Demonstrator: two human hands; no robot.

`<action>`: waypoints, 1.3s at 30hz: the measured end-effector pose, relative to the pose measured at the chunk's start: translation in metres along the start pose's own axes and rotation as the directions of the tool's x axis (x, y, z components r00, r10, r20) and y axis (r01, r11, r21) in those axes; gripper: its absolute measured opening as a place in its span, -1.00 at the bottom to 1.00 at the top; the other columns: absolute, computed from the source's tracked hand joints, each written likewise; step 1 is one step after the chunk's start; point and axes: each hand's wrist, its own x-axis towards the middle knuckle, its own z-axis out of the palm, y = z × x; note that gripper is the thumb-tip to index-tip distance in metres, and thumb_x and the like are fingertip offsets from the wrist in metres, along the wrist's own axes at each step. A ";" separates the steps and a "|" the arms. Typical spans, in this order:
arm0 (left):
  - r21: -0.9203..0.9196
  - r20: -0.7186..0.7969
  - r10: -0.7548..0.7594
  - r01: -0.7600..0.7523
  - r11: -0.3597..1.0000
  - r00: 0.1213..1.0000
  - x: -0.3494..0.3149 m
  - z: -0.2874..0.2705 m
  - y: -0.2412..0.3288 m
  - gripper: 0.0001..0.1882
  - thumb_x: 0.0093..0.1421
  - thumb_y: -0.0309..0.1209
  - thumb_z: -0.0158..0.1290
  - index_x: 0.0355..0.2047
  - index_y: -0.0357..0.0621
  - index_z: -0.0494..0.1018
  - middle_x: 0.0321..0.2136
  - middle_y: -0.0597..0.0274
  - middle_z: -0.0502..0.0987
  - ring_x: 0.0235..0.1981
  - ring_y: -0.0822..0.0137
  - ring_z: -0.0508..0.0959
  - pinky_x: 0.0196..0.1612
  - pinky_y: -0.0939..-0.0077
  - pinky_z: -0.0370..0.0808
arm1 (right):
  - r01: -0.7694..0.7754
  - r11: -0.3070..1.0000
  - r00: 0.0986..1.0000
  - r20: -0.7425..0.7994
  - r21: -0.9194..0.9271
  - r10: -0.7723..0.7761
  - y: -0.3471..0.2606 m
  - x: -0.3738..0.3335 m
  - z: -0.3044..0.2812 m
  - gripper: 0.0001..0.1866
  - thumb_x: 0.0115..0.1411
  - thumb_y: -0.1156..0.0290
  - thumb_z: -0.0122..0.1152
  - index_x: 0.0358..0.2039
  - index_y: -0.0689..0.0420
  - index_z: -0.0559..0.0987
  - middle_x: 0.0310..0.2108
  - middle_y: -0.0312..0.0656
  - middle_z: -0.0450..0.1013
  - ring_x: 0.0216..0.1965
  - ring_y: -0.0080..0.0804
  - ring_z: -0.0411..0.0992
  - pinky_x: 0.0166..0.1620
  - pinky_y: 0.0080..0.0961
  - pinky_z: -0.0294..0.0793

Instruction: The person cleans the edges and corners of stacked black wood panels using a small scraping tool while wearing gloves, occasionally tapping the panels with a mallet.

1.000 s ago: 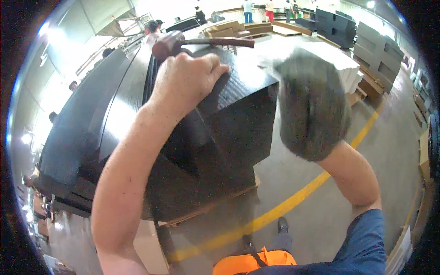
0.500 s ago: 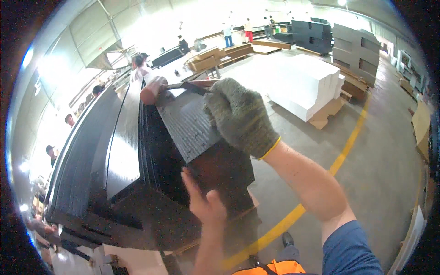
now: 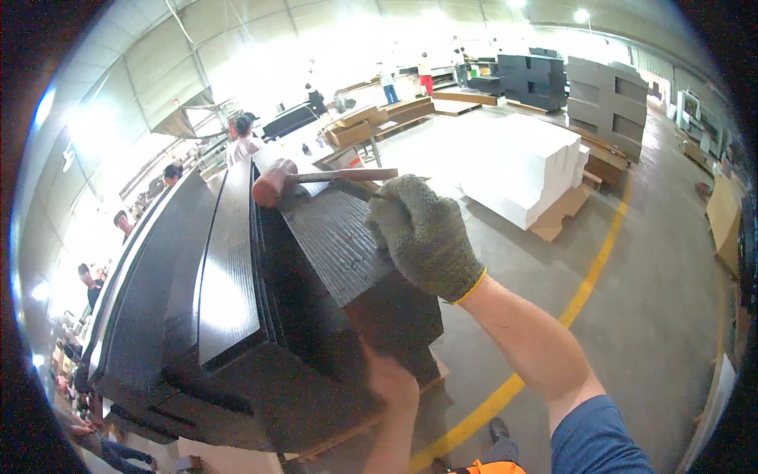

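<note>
Black boards with a ribbed, glossy upper edge stand packed in a big stack (image 3: 229,296) before me. A mallet (image 3: 275,185) with a reddish-brown cylindrical head and wooden handle lies across the top of the stack. My right hand (image 3: 426,237), in a grey-green knit glove, is closed at the right edge of the nearest black board (image 3: 335,245), just below the handle's end. Its fingertips are partly hidden. Bare and smeared by motion, my left hand (image 3: 388,378) is low at the stack's near face, under that board's corner.
White blocks (image 3: 521,170) stand piled on cardboard to the right. Behind them are grey panels (image 3: 606,107) and dark stacks (image 3: 530,83). A yellow floor line (image 3: 588,280) runs along my right. Several people work at the left and far back.
The view has shifted, so the stack, mallet and gloved hand appear lower. More of the mallet's handle shows above the glove. My left hand has moved right and down, its fingers now blurred.
</note>
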 end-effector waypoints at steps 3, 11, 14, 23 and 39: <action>0.089 -0.026 0.187 -0.184 0.979 0.982 0.046 -0.002 0.057 -0.35 0.42 -0.13 -0.31 0.33 -0.39 -0.03 -0.21 0.00 0.45 -0.45 0.31 0.38 -0.35 0.46 0.34 | 0.183 0.972 0.983 0.044 -0.146 -0.178 0.010 -0.002 0.000 -0.91 0.18 0.47 0.16 -0.39 0.21 0.49 -0.51 -0.11 0.45 -0.54 -0.23 0.49 -0.42 -0.32 0.48; -0.142 0.096 -0.012 0.026 0.990 0.995 0.077 0.006 0.093 -0.37 0.34 -0.37 -0.36 0.41 -0.06 -0.17 0.37 0.01 0.02 0.34 0.13 0.12 0.36 0.30 0.02 | 0.206 0.964 0.976 -0.038 -0.166 -0.215 0.010 -0.007 -0.003 -0.91 0.18 0.47 0.16 -0.39 0.20 0.47 -0.49 -0.07 0.45 -0.48 -0.09 0.51 -0.41 -0.26 0.47; -0.296 0.074 -0.123 0.139 0.945 0.990 0.031 0.010 0.036 -0.38 0.34 -0.39 -0.34 0.41 0.03 -0.14 0.36 0.13 0.06 0.31 0.20 0.15 0.36 0.39 0.02 | 0.060 0.998 0.998 0.005 -0.019 -0.059 -0.002 -0.006 0.001 -0.88 0.22 0.40 0.15 -0.33 0.17 0.47 -0.51 -0.05 0.49 -0.48 -0.07 0.53 -0.41 -0.26 0.48; 0.009 -0.050 0.277 -0.277 0.961 0.960 0.066 -0.008 0.100 -0.30 0.40 -0.08 -0.26 0.33 -0.41 -0.03 0.24 -0.28 0.20 0.25 0.04 0.29 0.27 0.29 0.19 | -0.003 0.999 1.000 0.030 0.041 0.002 0.010 -0.004 -0.003 -0.86 0.17 0.42 0.19 -0.30 0.18 0.47 -0.46 0.06 0.52 -0.41 0.04 0.54 -0.35 -0.21 0.50; 0.092 -0.237 0.155 -0.137 0.986 0.959 0.108 0.000 0.144 -0.50 0.39 -0.13 -0.12 0.03 -0.38 0.44 0.06 -0.07 0.48 -0.01 0.34 0.52 0.10 0.43 0.42 | -0.026 0.985 0.986 0.166 0.172 -0.003 0.010 -0.010 -0.015 -0.87 0.18 0.42 0.17 -0.30 0.13 0.42 -0.49 0.03 0.46 -0.48 0.10 0.48 -0.46 -0.08 0.40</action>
